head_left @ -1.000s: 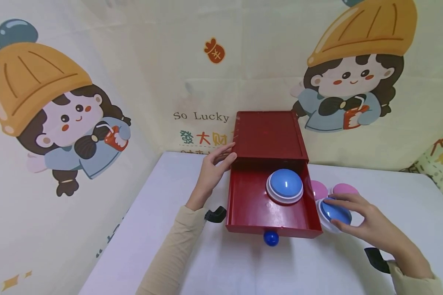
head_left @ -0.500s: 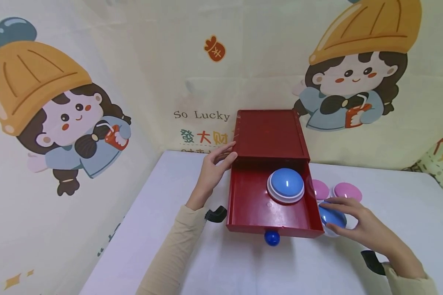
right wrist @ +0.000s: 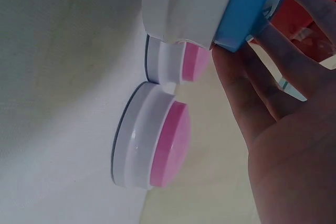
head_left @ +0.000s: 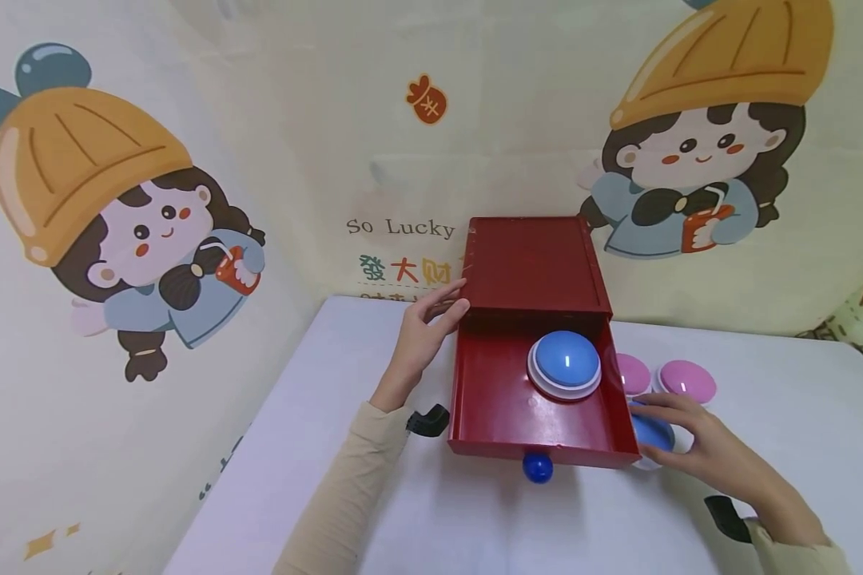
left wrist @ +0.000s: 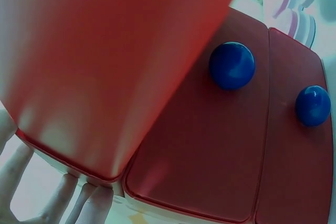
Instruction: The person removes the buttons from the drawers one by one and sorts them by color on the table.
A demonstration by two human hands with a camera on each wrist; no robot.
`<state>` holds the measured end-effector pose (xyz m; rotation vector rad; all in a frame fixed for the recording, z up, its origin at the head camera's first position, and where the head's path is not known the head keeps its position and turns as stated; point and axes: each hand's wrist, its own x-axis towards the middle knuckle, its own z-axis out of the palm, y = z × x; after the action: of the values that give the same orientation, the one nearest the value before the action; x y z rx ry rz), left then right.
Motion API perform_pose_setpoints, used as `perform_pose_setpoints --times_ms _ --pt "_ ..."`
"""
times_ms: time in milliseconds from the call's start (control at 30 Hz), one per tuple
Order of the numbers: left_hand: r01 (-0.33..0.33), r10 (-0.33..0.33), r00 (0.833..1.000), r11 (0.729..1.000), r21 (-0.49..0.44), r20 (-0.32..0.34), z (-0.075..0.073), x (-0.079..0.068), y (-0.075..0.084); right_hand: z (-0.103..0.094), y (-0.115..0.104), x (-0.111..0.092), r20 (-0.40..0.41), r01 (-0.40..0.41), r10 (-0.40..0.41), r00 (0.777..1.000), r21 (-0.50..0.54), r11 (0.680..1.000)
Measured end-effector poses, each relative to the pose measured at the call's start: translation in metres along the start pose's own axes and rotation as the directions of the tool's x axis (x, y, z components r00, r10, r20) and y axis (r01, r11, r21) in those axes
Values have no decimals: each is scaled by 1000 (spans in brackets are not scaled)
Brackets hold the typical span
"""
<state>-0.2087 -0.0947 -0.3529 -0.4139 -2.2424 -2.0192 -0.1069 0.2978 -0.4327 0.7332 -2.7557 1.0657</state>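
A red box with drawers (head_left: 539,263) stands on the table, its top drawer (head_left: 492,399) pulled out. Inside that drawer sits a push button with a blue dome and white base (head_left: 566,361). My left hand (head_left: 419,339) rests its fingers against the box's left side, as the left wrist view also shows. To the right of the drawer, my right hand (head_left: 712,439) holds a second blue push button (head_left: 650,434) between thumb and fingers. In the right wrist view, this button (right wrist: 194,3) appears raised off the table, its far side partly hidden by the fingers.
Two pink push buttons (head_left: 686,381) (head_left: 633,374) stand on the table right of the box, behind my right hand. Blue knobs (left wrist: 232,65) mark two closed lower drawers. A blue knob (head_left: 538,468) sticks out from the open drawer's front. A printed cloth (head_left: 525,104) hangs behind.
My right hand has moved slightly left with the blue push button, bringing it closer against the drawer's right wall in view. My left hand stays on the box. The head view has shifted a little.
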Motion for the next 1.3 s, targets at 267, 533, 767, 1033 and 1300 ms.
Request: perform_pose_setpoints --times_ms 267,533,767,1033,1300 --pt "6 -6 1000 1000 -9 5 -1 0 2 4 4 3 3 30 -30 1000 -14 999" --pt "-7 7 1000 1000 -9 -9 -1 1 1 6 5 9 31 5 -3 1000 -53 999" --pt "17 -17 1000 1000 -6 2 1 -2 9 9 7 9 70 -55 56 996 -28 998" --pt "-18 18 1000 1000 -10 -2 1 0 -3 10 6 11 108 -136 136 985 -10 991" --pt "-29 29 999 1000 -11 -18 1 -1 -3 12 7 15 119 -158 161 980 -33 987"
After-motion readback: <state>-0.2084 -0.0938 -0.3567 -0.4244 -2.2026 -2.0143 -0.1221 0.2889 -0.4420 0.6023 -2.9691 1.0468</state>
